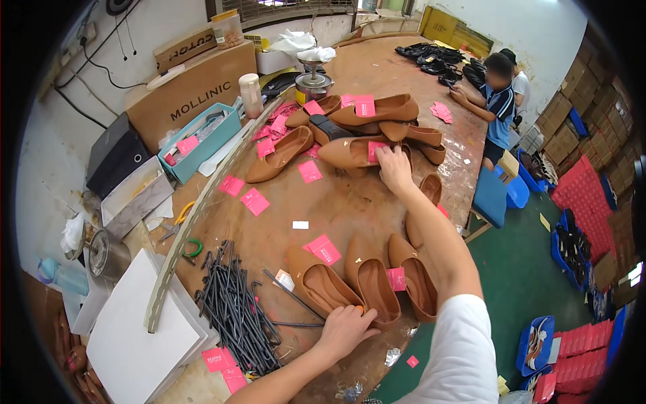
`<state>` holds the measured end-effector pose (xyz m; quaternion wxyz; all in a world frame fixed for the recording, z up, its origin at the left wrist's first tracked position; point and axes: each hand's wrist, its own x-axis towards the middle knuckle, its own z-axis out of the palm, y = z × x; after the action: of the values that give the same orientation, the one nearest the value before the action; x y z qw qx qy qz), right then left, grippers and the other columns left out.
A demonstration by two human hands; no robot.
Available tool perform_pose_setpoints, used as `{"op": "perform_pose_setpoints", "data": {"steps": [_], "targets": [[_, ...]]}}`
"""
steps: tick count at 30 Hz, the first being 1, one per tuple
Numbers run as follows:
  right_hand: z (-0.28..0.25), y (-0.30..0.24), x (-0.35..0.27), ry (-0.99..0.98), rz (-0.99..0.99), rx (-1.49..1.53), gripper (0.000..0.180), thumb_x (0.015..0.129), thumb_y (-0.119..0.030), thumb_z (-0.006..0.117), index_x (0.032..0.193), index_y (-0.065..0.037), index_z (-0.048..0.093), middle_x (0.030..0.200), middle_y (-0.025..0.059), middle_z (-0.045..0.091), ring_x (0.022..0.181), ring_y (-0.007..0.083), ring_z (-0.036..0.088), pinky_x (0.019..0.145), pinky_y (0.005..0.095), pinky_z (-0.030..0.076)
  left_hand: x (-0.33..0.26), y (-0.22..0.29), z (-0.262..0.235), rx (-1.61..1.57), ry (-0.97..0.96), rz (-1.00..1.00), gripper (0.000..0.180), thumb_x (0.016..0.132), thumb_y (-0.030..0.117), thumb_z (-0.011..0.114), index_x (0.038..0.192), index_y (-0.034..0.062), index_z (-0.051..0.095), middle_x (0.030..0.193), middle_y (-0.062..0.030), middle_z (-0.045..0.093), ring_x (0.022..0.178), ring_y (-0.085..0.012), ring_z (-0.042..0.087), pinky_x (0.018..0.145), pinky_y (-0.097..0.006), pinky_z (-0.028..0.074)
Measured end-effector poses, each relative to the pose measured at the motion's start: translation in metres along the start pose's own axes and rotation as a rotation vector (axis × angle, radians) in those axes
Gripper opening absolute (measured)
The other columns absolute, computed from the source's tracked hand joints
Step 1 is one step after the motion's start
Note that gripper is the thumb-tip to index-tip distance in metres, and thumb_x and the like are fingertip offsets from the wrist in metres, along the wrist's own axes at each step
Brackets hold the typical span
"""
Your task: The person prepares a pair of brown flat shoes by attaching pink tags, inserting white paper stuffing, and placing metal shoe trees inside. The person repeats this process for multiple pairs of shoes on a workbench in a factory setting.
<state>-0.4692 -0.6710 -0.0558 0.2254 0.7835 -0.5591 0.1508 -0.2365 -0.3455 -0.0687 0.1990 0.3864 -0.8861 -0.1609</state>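
My left hand point(346, 330) is closed at the heel of a tan pointed flat shoe point(323, 286) near the table's front edge. A bit of orange shows by its fingertips. Two more tan shoes stand close by on the right: one flat point(372, 283) right beside it, another point(414, 283) with a pink tag point(397, 279) at its edge. Farther off, my right hand point(395, 166) reaches into a pile of tan flats and grips a shoe point(340, 153) where a pink tag point(374, 151) sits in the opening. Its fingertips are partly hidden.
Black bent rods point(235, 310) lie heaped at left, near white sheets point(145, 337) and scissors point(176, 225). Loose pink tags point(254, 201) are scattered about. A teal bin point(202, 143) and cardboard box point(195, 87) line the wall. Another person point(499, 101) handles black shoes point(437, 60) at the far end.
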Motion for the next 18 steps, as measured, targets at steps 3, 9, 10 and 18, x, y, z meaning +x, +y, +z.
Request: {"op": "perform_pose_setpoints", "data": {"steps": [3, 9, 10, 18], "targets": [[-0.043, -0.059, -0.049, -0.170, -0.077, 0.206, 0.034, 0.068, -0.004, 0.070, 0.099, -0.004, 0.055, 0.107, 0.0175, 0.057, 0.103, 0.0389, 0.054, 0.081, 0.0478, 0.050, -0.024, 0.003, -0.030, -0.061, 0.005, 0.062, 0.032, 0.083, 0.045, 0.071, 0.088, 0.0162, 0.058, 0.071, -0.0037, 0.053, 0.070, -0.0219, 0.059, 0.061, -0.034, 0.045], [-0.137, -0.131, -0.161, -0.212, -0.179, 0.249, 0.023, 0.074, -0.009, 0.064, 0.096, -0.009, 0.056, 0.095, 0.0098, 0.055, 0.092, 0.0275, 0.056, 0.070, 0.0382, 0.052, -0.091, 0.030, -0.103, 0.051, 0.090, 0.298, 0.023, 0.075, 0.040, 0.076, 0.089, 0.0245, 0.067, 0.063, 0.0020, 0.037, 0.058, -0.0144, 0.048, 0.051, -0.030, 0.037], [-0.157, -0.137, -0.160, -0.327, -0.215, 0.345, 0.016, 0.078, -0.012, 0.064, 0.093, -0.009, 0.058, 0.092, 0.0104, 0.058, 0.090, 0.0297, 0.060, 0.074, 0.0390, 0.053, -0.103, 0.032, -0.115, 0.066, 0.100, 0.315, 0.023, 0.073, 0.039, 0.076, 0.090, 0.0245, 0.068, 0.062, 0.0026, 0.036, 0.057, -0.0143, 0.047, 0.050, -0.030, 0.036], [-0.027, 0.037, -0.078, 0.276, 0.058, -0.075, 0.026, 0.080, -0.030, 0.073, 0.084, -0.005, 0.068, 0.083, 0.0167, 0.068, 0.088, 0.0362, 0.065, 0.079, 0.0470, 0.054, -0.138, 0.048, -0.163, 0.034, 0.171, 0.297, 0.025, 0.067, 0.020, 0.071, 0.093, 0.0199, 0.071, 0.065, 0.0015, 0.040, 0.059, -0.0169, 0.046, 0.052, -0.032, 0.033]]}}
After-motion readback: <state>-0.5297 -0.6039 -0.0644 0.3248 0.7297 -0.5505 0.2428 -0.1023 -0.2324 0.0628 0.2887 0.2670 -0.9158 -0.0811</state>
